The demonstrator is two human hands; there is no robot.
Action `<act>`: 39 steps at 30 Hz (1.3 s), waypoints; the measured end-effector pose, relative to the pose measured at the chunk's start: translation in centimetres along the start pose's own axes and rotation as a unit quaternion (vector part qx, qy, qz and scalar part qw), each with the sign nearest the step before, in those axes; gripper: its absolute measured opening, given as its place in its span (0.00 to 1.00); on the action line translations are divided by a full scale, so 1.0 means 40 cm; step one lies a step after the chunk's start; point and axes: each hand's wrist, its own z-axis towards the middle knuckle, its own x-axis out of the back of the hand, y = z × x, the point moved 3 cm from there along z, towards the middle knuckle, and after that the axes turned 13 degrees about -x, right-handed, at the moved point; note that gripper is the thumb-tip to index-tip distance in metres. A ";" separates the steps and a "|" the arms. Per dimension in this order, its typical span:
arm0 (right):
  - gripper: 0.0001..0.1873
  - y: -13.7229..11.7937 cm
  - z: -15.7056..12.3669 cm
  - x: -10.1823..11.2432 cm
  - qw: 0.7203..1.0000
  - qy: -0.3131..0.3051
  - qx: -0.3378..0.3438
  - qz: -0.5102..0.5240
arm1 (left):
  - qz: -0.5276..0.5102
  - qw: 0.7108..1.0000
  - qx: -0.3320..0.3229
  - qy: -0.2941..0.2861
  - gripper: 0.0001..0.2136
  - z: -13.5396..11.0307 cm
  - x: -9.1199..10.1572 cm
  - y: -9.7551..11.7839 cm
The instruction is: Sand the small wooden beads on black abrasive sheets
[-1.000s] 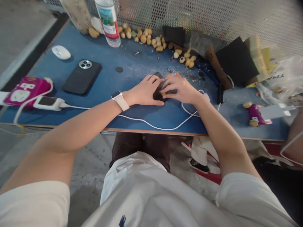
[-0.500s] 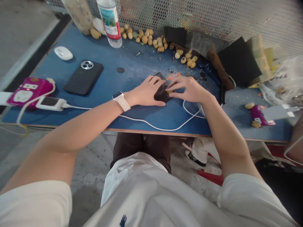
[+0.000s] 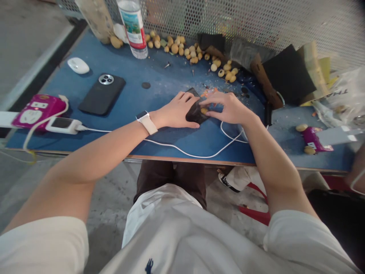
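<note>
Your fingers [image 3: 185,97] press a dark abrasive sheet [image 3: 196,113], matt and rough. The blue surface [image 3: 159,82] is scuffed matt paint with a wooden edge [image 3: 185,157]; behind it stands perforated metal mesh [image 3: 256,23]. The magenta power strip [image 3: 37,112] is glossy plastic.

A matte black sheet of abrasive paper [image 3: 196,113], slanted with one corner pointing toward the far side, lies flat on the blue tabletop [image 3: 165,142], a small rounded tan bead [image 3: 204,110] sitting against its right part.
</note>
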 end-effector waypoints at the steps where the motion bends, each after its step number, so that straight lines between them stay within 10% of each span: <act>1: 0.24 0.001 -0.001 0.001 1.000 0.001 -0.002 -0.005 | 0.000 1.000 0.000 0.000 0.60 0.000 -0.001 -0.002; 13: 0.13 0.006 0.007 -0.003 0.998 0.038 -0.025 0.038 | 0.016 0.999 -0.021 0.042 0.53 0.006 0.000 0.010; 25: 0.22 -0.033 0.017 -0.043 0.970 0.138 0.008 0.200 | 0.019 0.982 -0.058 0.178 0.13 0.027 0.040 0.051; 39: 0.21 -0.045 0.015 -0.035 0.964 0.204 0.051 0.165 | 0.003 0.968 -0.102 0.229 0.19 0.024 0.050 0.054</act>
